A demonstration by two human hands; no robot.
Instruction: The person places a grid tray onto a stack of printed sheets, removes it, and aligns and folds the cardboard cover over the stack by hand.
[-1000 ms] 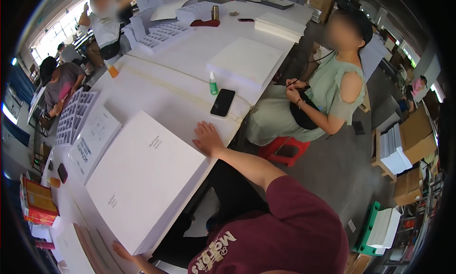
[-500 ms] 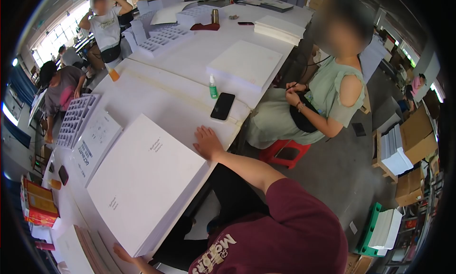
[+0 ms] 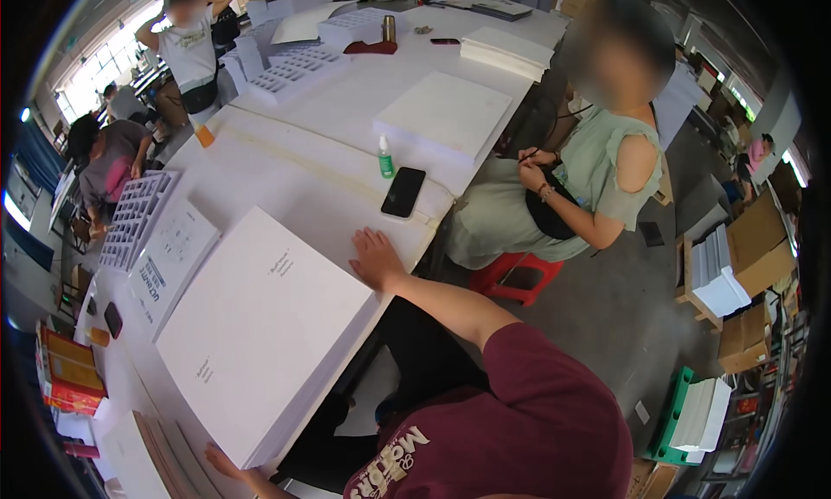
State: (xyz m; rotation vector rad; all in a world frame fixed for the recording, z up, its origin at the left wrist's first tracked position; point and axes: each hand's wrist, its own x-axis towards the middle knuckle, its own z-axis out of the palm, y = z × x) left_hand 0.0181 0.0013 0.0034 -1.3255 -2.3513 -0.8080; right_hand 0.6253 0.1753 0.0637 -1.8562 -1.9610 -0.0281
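A thick stack of large white sheets (image 3: pixel 268 326) with small printed text lies at the table's near edge. My right hand (image 3: pixel 376 258) rests flat on the table by the stack's right corner, fingers spread, holding nothing. Low in the view my left hand (image 3: pixel 227 463) is beside the stack's lower-left corner; its fingers are partly hidden and small. Beyond the stack lies a printed sheet (image 3: pixel 173 265) in a glossy cover. A black phone (image 3: pixel 403 193) and a green-labelled spray bottle (image 3: pixel 385 157) are past my right hand.
A co-worker (image 3: pixel 597 179) sits on a red stool (image 3: pixel 517 278) at the right. White slotted trays (image 3: pixel 137 218), more paper stacks (image 3: pixel 446 114) and an orange cup (image 3: pixel 203 135) are on the table (image 3: pixel 286 174). Other people stand or sit farther back. Cartons (image 3: pixel 757 239) line the right side.
The view has shifted slightly. The seated co-worker's head has moved, and the person at the far left has changed posture over the trays. My hands stay in the same places.
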